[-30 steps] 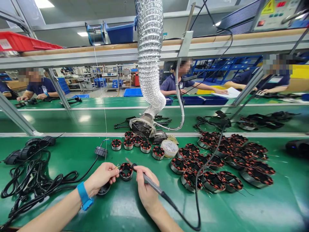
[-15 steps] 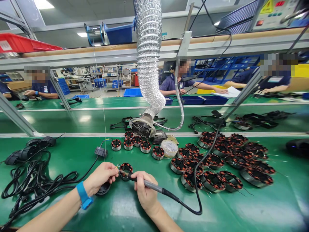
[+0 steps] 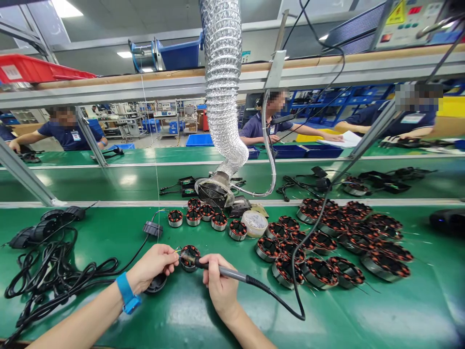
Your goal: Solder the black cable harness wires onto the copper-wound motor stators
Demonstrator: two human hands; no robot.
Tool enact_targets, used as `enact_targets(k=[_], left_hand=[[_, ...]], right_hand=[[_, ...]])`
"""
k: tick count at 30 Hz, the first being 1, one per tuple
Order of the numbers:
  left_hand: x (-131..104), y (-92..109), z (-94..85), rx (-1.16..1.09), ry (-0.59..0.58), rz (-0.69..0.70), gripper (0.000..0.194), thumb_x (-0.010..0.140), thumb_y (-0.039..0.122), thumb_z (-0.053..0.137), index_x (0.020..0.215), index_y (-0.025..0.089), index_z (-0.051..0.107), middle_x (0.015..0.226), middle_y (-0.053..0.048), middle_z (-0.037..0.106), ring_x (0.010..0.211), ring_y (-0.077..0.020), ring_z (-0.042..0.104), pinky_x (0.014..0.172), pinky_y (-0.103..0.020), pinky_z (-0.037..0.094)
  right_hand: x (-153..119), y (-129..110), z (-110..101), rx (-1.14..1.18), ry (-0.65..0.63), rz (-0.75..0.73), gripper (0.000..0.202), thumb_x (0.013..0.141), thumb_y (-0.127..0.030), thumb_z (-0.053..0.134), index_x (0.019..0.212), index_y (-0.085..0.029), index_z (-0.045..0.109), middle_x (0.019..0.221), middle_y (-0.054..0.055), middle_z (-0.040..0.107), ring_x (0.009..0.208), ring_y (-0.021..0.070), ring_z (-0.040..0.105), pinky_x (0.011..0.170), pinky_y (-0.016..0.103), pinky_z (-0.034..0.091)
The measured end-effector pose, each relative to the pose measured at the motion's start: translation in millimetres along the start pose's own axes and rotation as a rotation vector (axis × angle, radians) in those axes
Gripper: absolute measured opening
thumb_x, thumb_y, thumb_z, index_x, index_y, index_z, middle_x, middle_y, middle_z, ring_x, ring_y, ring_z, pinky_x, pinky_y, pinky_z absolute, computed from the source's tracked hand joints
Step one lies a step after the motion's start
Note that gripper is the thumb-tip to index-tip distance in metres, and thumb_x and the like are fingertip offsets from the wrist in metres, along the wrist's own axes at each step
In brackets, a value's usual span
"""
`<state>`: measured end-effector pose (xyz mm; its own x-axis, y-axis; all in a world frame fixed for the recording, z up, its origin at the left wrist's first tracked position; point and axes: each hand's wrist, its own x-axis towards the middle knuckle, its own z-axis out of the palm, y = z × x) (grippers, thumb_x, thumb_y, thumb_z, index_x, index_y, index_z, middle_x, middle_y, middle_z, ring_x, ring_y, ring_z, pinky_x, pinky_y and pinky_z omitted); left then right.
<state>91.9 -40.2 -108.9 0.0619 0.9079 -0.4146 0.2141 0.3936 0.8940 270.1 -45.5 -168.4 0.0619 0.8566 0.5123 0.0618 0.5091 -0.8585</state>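
Observation:
My left hand, with a blue wristband, pinches thin wires beside a motor stator. A fine solder wire hangs from above and runs down to this hand. My right hand grips a soldering iron like a pen. Its tip points left over the stator, close to my left fingertips, with a haze of smoke there. A round black part lies partly hidden under my left wrist. Behind it a small black cap sits on a black cable.
Several stators crowd the right; several more stand behind my hands near a tape roll. Black cables are heaped at left. A fume duct hangs over the bench's far edge. Co-workers sit beyond the green belt.
My right hand and the soldering iron have shifted slightly right. Smoke shows more at the tip. Parts on the belt behind have slid left. The left co-worker has spread their arms.

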Motion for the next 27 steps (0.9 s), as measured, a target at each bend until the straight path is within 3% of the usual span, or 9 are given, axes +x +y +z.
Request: enact_targets(k=[5, 11, 17, 27], left_hand=[[0, 0, -0.4, 0.000, 0.000, 0.000, 0.042, 0.058, 0.053, 0.074, 0.062, 0.015, 0.056, 0.052, 0.002, 0.054, 0.049, -0.0085, 0.045, 0.050, -0.022, 0.029], [0, 1, 0.4, 0.008, 0.000, 0.002, 0.042, 0.058, 0.054, 0.072, 0.063, 0.015, 0.056, 0.052, 0.002, 0.053, 0.048, -0.0085, 0.044, 0.051, -0.022, 0.029], [0, 1, 0.8, 0.013, 0.008, 0.000, 0.040, 0.058, 0.051, 0.073, 0.062, 0.016, 0.056, 0.051, 0.002, 0.053, 0.048, -0.0087, 0.045, 0.050, -0.022, 0.030], [0, -1, -0.1, 0.003, -0.011, 0.007, 0.040, 0.061, 0.051, 0.073, 0.063, 0.015, 0.056, 0.050, 0.003, 0.054, 0.046, -0.0072, 0.044, 0.049, -0.021, 0.029]], right_hand=[[1, 1, -1, 0.014, 0.043, 0.006, 0.039, 0.100, -0.037, 0.038, 0.080, -0.017, 0.064, 0.045, -0.005, 0.050, 0.038, 0.0099, 0.049, 0.041, 0.020, 0.039], [7, -4, 1, -0.002, -0.012, -0.004, 0.027, 0.099, -0.032, 0.042, 0.095, -0.019, 0.065, 0.063, -0.003, 0.057, 0.045, 0.0094, 0.051, 0.047, 0.021, 0.045], [12, -4, 5, -0.158, -0.098, -0.146, 0.021, 0.096, -0.021, 0.046, 0.108, -0.022, 0.063, 0.093, 0.005, 0.063, 0.082, 0.0162, 0.063, 0.076, 0.028, 0.053], [4, 11, 13, -0.293, -0.294, -0.099, 0.069, 0.073, -0.006, 0.060, 0.138, -0.026, 0.043, 0.128, 0.010, 0.049, 0.107, 0.0224, 0.059, 0.094, 0.035, 0.050]])
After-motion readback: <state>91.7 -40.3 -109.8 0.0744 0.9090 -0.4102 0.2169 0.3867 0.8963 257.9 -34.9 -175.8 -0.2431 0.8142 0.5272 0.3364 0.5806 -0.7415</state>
